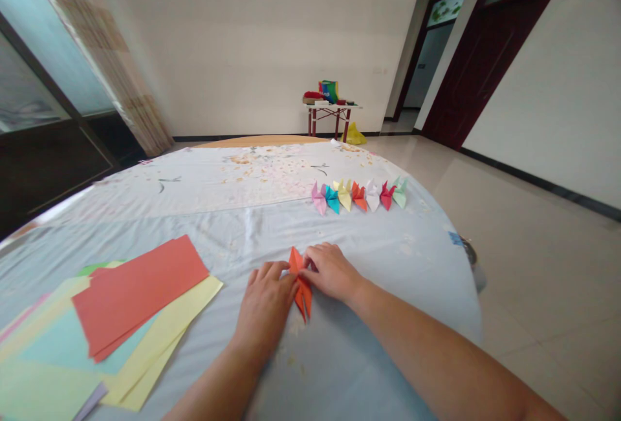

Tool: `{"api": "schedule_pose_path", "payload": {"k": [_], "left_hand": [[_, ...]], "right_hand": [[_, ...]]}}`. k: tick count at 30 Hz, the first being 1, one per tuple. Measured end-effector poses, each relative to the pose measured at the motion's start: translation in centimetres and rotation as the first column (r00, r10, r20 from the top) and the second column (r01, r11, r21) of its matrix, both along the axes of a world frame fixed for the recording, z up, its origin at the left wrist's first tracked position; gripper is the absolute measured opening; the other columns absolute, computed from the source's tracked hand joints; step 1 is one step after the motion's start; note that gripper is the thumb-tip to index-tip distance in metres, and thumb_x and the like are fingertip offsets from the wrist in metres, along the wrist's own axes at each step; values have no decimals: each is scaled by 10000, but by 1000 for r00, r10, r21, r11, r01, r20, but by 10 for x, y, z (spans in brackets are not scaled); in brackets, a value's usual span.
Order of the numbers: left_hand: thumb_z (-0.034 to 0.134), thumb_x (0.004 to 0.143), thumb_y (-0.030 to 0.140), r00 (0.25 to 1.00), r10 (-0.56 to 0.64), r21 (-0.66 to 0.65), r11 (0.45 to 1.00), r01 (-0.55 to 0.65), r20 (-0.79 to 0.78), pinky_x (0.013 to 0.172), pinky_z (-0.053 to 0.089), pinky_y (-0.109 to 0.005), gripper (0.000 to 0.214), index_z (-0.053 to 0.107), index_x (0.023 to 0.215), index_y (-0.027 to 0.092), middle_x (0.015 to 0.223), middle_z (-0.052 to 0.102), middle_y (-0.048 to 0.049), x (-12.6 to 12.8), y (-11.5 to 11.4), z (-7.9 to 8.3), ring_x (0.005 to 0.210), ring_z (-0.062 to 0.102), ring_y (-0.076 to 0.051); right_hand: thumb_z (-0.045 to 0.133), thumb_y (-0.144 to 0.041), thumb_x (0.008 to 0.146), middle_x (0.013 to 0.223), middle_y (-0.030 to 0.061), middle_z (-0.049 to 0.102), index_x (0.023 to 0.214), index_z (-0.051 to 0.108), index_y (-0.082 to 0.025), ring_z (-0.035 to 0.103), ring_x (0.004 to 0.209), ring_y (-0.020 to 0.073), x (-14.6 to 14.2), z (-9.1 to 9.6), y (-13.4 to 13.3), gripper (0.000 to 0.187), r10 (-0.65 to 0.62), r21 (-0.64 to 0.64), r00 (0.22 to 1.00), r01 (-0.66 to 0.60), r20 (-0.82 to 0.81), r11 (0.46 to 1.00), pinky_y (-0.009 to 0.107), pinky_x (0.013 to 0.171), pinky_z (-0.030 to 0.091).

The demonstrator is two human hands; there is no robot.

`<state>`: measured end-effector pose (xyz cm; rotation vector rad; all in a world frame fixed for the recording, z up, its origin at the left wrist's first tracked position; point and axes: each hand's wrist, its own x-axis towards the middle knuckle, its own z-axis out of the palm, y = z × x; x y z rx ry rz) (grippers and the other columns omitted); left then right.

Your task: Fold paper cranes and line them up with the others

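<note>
Left hand (269, 301) and right hand (332, 270) both pinching orange folded paper (303, 293) on tablecloth (402, 259), right between them! Part-folded, seemingly: long, pointed, split at near end. Seven folded figures (359, 196) lined up beyond, looking finished. Off left, flat sheets (145, 295), unfolded.

Sheets (145, 291) near the table's (262, 141) left edge are smooth, matt paper; the orange piece (302, 291), creased paper; the tablecloth (373, 249), wrinkled cloth.
</note>
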<state>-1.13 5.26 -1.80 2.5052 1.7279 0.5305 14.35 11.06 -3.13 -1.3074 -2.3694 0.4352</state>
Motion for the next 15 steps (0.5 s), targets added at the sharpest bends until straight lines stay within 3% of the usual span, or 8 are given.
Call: {"api": "schedule_pose_path", "payload": {"k": [4, 9, 15], "left_hand": [[422, 848, 180, 991, -79, -54, 996, 74, -103, 780, 339, -361, 216, 632, 865, 225, 885, 634, -57, 11, -12, 6, 887, 521, -215], [365, 859, 180, 993, -33, -100, 995, 22, -110, 810, 321, -376, 283, 595, 1019, 215, 942, 632, -80, 17, -17, 6, 908, 541, -216], [350, 847, 164, 987, -24, -89, 996, 10, -158, 854, 298, -408, 300, 600, 1002, 222, 950, 628, -82, 17, -17, 8, 938, 546, -227]], "right_hand": [[618, -370, 757, 749, 13, 587, 714, 605, -189, 495, 789, 157, 2, -1, 3, 187, -13, -30, 1000, 14, 19, 999, 276, 702, 267], [614, -428, 750, 764, 11, 582, 707, 622, -195, 488, 804, 156, 4, -5, 4, 238, -63, -48, 998, 63, -7, 997, 283, 709, 252], [623, -464, 729, 777, 20, 582, 723, 631, -202, 480, 827, 168, 1, -9, 8, 262, -119, -42, 993, 119, -10, 992, 293, 730, 256]]}}
